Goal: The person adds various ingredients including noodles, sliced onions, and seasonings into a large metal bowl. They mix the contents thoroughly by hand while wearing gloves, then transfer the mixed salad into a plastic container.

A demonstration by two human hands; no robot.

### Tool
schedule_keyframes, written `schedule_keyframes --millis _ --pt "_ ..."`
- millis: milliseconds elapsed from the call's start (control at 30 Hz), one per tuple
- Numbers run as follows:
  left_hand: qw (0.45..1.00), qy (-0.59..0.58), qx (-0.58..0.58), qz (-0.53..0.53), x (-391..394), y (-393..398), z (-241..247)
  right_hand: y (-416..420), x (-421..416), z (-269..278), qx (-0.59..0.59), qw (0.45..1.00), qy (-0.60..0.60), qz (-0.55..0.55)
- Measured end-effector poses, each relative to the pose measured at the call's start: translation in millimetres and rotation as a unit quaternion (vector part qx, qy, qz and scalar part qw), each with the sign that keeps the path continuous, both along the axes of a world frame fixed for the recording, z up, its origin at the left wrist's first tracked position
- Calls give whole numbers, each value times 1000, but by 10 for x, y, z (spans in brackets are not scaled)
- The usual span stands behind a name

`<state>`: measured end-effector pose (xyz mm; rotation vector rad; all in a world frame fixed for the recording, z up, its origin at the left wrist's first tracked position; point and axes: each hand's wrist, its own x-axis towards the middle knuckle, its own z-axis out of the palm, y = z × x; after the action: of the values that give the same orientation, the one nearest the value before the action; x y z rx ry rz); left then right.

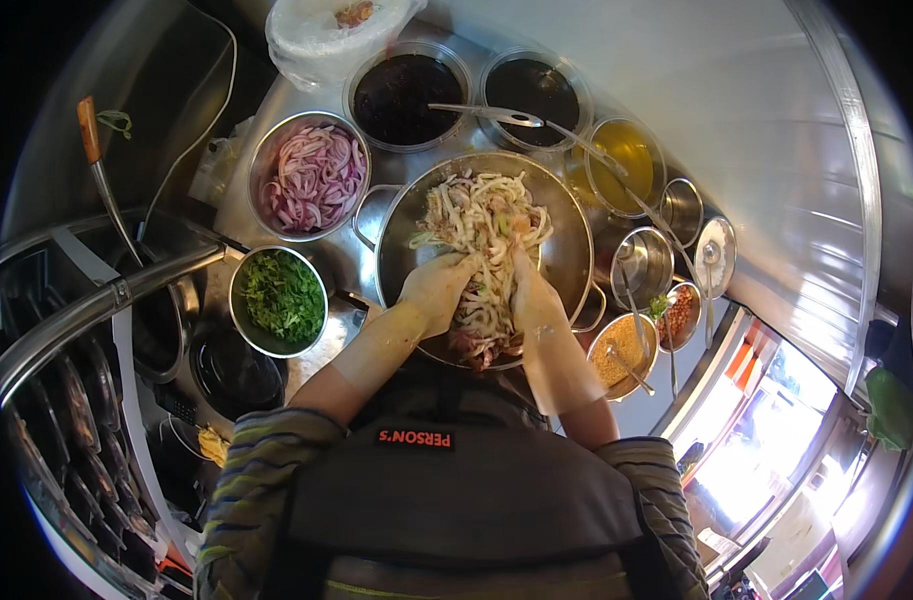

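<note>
A wide two-handled metal bowl [576, 225] stands before me, holding a mix of pale strips, possibly noodles or sliced meat [486, 210], with bits of onion and green. My left hand [440, 289], in a clear plastic glove, grips the mix from the left side. From the right, my gloved right hand [530, 289] grips the same strips, its fingers partly hidden by them. Sliced red onion [317, 176] fills a metal bowl at the upper left. Below it is a metal bowl of chopped green herbs [282, 300].
Beyond the big bowl are two tubs of dark liquid [407, 97] [531, 97] with a long spoon [494, 114] across them, and a tub of yellow oil [625, 165]. Bowls of yellow crumbs [621, 349] and peanuts [681, 311] stand right. A metal rail [171, 268] runs left.
</note>
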<state>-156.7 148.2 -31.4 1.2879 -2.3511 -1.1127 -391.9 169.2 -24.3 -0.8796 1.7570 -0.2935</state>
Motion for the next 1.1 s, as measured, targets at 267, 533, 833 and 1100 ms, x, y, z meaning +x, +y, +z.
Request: schedule_keyframes --millis 267,533,833,1100 --pt "986 -88 137 -23 -107 193 77 -34 48 283 37 941 -264 -207" --pt "990 -28 130 42 -61 359 188 200 84 116 70 785 -536 -302" --pt "789 241 461 328 56 -378 189 -624 -303 388 15 960 -160 -229" --pt "739 335 555 182 -90 -738 116 -820 -69 428 27 985 -169 30"
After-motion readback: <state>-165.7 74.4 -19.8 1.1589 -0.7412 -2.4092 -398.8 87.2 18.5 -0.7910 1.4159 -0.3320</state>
